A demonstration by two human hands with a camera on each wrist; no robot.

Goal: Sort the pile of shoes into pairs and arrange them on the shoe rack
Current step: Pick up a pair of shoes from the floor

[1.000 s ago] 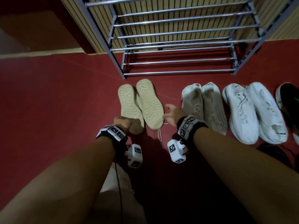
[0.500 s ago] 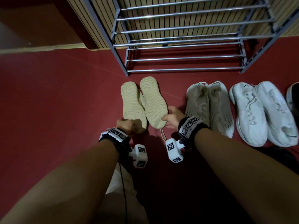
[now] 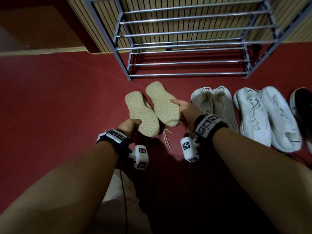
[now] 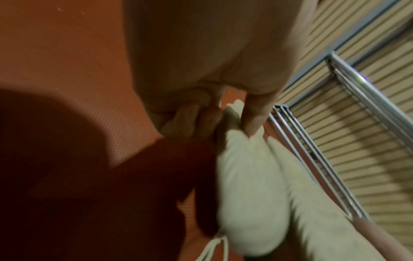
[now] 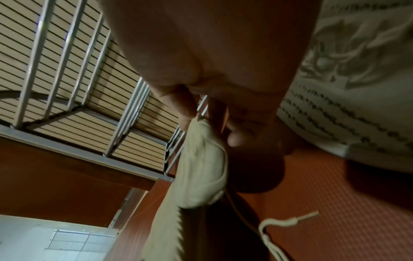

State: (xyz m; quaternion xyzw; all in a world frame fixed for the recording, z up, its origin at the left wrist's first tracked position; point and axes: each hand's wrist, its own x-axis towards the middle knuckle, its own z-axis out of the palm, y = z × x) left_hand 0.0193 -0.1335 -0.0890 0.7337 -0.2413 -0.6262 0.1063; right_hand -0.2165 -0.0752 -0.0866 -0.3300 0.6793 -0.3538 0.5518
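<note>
Two beige sneakers are held sole-up just above the red floor in front of the metal shoe rack (image 3: 185,61). My left hand (image 3: 129,124) grips the left beige sneaker (image 3: 141,114) at its heel; the left wrist view shows the fingers (image 4: 254,116) pinching the heel of that shoe (image 4: 250,185). My right hand (image 3: 184,108) grips the right beige sneaker (image 3: 162,103) by its side, thumb on the sole. In the right wrist view the thumb and fingers (image 5: 234,136) clamp this shoe (image 5: 201,167). A loose lace (image 3: 166,139) hangs below.
On the floor to the right stand an off-white knit pair (image 3: 214,105), a white runner pair (image 3: 266,117) and part of a black shoe (image 3: 302,102). The rack's bars stand against a slatted wall. Red floor lies bare to the left.
Both hands have closed on the beige sneakers and lifted them off the floor, tilting them. The right hand moved from beside the shoe onto its side.
</note>
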